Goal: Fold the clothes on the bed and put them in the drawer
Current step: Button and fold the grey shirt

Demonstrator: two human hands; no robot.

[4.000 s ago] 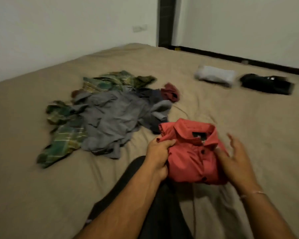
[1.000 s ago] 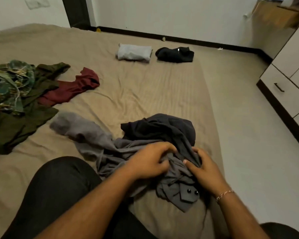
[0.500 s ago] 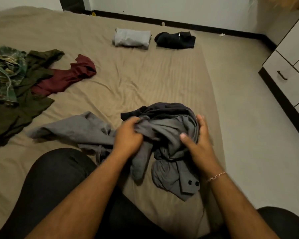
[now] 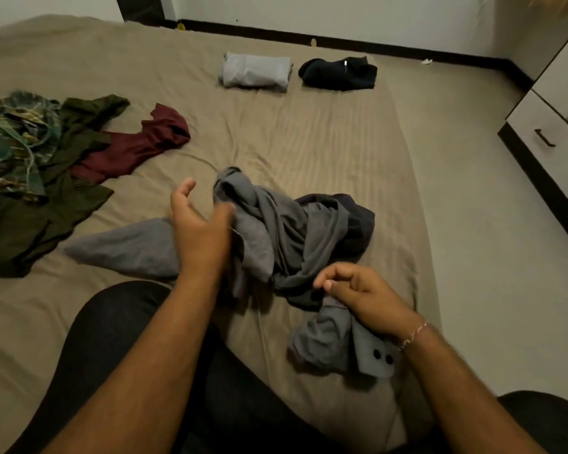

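Note:
A crumpled grey shirt (image 4: 276,237) lies on the tan bed (image 4: 309,139) just in front of me, one sleeve spread out to the left and a two-button cuff (image 4: 379,355) near my right wrist. A darker garment (image 4: 358,217) lies bunched against its far right side. My left hand (image 4: 200,231) is blurred, thumb raised and fingers straight, touching the shirt's left edge. My right hand (image 4: 361,293) has its fingers curled together on a fold of the shirt just above the cuff.
Unfolded maroon (image 4: 138,145), olive (image 4: 46,204) and green patterned (image 4: 10,142) clothes lie at the left. A folded light grey garment (image 4: 256,72) and a folded black one (image 4: 338,73) sit at the far edge. White drawers (image 4: 545,139) stand across the floor, right. My knees are in front.
The red shirt I held four seconds ago is out of view. Since half a second ago my left hand let go of the grey shirt and opened, and my right hand dropped toward the cuff.

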